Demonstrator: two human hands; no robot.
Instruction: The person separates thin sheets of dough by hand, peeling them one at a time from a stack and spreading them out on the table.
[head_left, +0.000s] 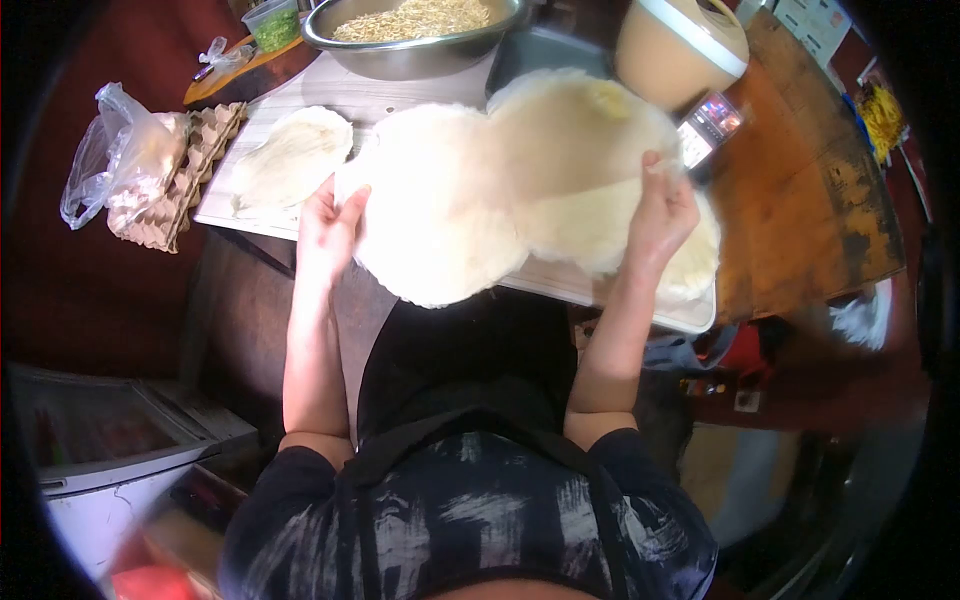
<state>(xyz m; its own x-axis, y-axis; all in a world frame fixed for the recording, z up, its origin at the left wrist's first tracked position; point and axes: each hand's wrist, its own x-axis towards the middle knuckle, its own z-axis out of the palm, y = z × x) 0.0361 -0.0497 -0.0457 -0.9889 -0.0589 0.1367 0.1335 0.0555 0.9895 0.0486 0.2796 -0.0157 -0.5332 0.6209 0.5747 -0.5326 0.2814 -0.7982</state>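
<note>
Two broad, thin, pale rounds of dough overlap in front of me over the work surface. On the left edge of the left dough sheet (435, 205), my left hand (330, 232) is closed, thumb on top. My right hand (662, 215) pinches the right edge of the right dough sheet (575, 165), which has a yellowish patch near its far edge. A smaller dough round (292, 158) lies flat on the white board (265, 112), just beyond my left hand. Beneath my right wrist, another pale dough piece (697, 262) shows at the board's right end.
At the back stands a steel bowl (410, 62) of shredded pale filling, beside a dark tray (548, 58). A beige bucket (670, 50) and a phone (710, 128) sit right. Egg cartons (200, 160) with a plastic bag (130, 150) and a tub of chopped greens (273, 25) are left.
</note>
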